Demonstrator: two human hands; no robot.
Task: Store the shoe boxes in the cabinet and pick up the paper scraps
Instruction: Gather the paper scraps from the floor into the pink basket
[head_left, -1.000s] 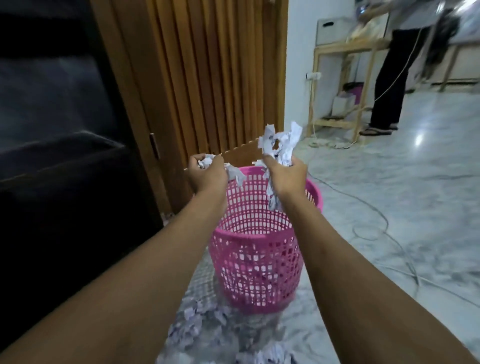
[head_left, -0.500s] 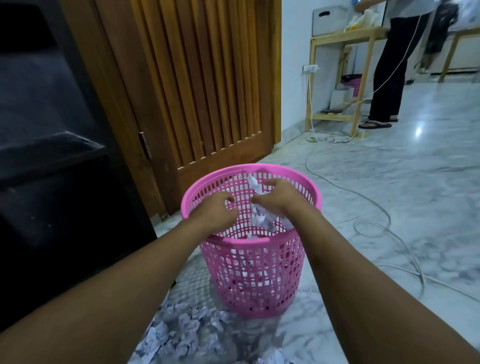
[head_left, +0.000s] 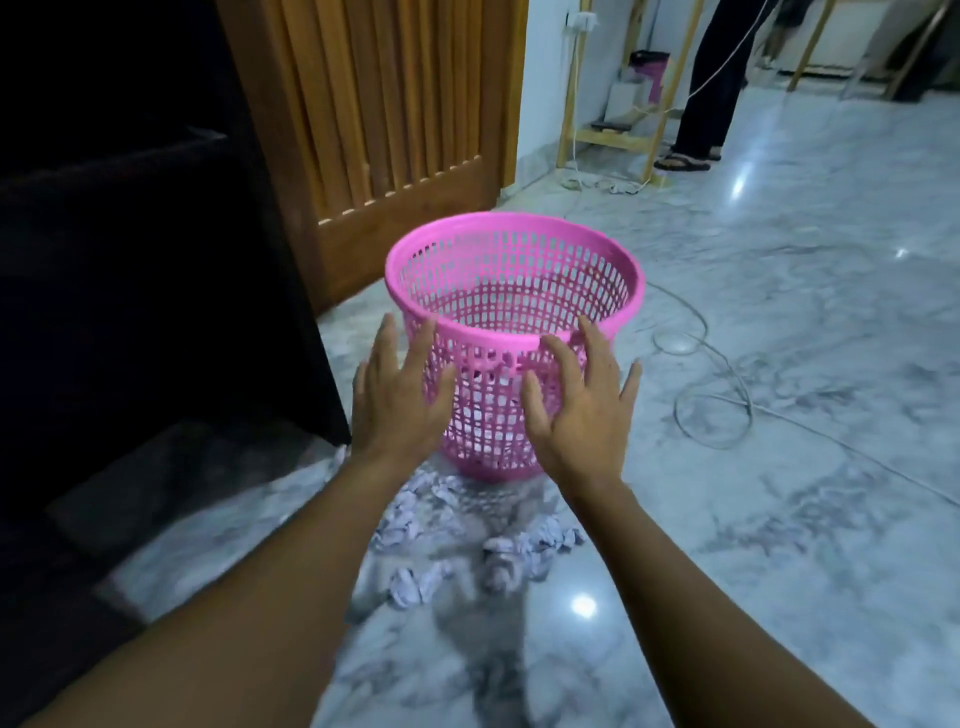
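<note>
A pink mesh basket (head_left: 514, 244) stands on the marble floor ahead of me, with white paper showing through its lower wall. My left hand (head_left: 397, 389) and my right hand (head_left: 579, 400) hover in front of its near side, fingers spread, holding nothing. Several crumpled paper scraps (head_left: 498, 556) lie on the floor between the basket and me, under my forearms. The dark cabinet (head_left: 156, 260) fills the left side; its inside is too dark to read.
A slatted wooden door (head_left: 395, 104) stands behind the basket. A white cable (head_left: 711, 400) loops over the floor to the right. A person (head_left: 711, 78) stands at the back by a wooden rack (head_left: 644, 140). Open marble floor lies to the right.
Both hands held bunches of paper above the basket, lowered them inside and let go. They have now drawn back out, empty and spread, in front of the basket.
</note>
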